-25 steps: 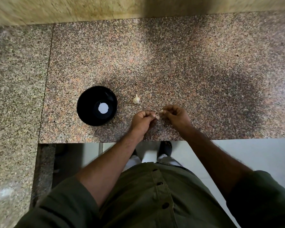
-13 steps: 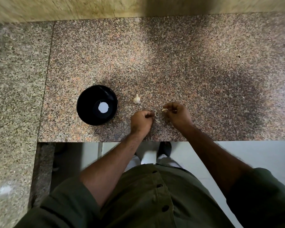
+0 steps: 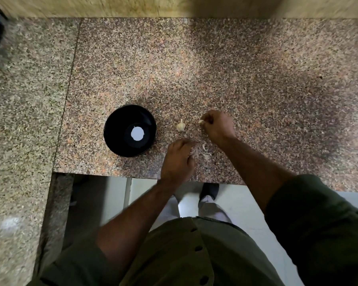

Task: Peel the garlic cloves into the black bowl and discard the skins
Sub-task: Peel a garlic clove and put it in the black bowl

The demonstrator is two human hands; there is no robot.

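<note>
1. On the speckled granite counter [image 3: 194, 69], near its front edge: a small garlic piece [image 3: 180, 126], lying free, just right of the black bowl [image 3: 129, 130] and just left of the right hand [image 3: 217, 125]; touching neither.
2. At the tips of the right hand's curled fingers: a pale clove [image 3: 201, 122], pinched and held just above the counter, close beside the garlic piece.
3. Nearer the counter's edge, between the two hands: loose skins [image 3: 205, 151], a few pale curls lying on the stone, just right of the left hand [image 3: 178, 159].
4. Left hand: knuckles up, fingers curled down toward the counter beside the skins; underside hidden, so cannot tell whether holding anything or merely resting.
5. Black bowl: upright, well left of both hands, with a white round spot at the bottom; no cloves visible inside.
6. Below the counter edge: olive shirt [image 3: 184, 254] with buttons, a dark shoe [image 3: 209, 190] on the pale floor.
</note>
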